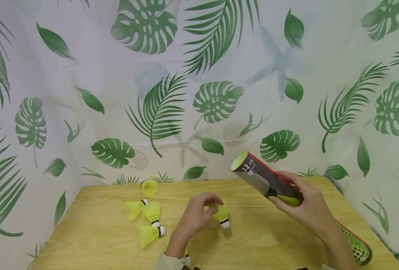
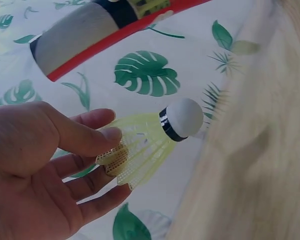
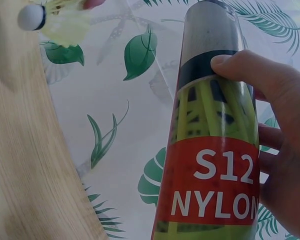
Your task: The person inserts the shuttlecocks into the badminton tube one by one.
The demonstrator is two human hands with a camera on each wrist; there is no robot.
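Between thumb and fingers, my left hand [image 1: 196, 215] pinches a yellow shuttlecock [image 1: 222, 216] by its skirt. The white cork, ringed by a black band, points away from the hand in the left wrist view. My right hand [image 1: 308, 204] grips a shuttlecock tube [image 1: 270, 182], tilted with its upper end toward the left. That tube reads "S12 NYLON" on a red label [image 3: 210, 180] in the right wrist view, and yellow-green shuttlecocks show through its clear wall. The held shuttlecock is to the left of the tube and below its raised end.
Several loose yellow shuttlecocks [image 1: 152, 213] lie on the left part of the wooden table [image 1: 98, 221]. Another is partly hidden behind the left wrist. A second tube [image 1: 356, 243] lies at the right, partly covered by the right forearm. Leaf-printed cloth [image 1: 219, 157] stands behind the table.
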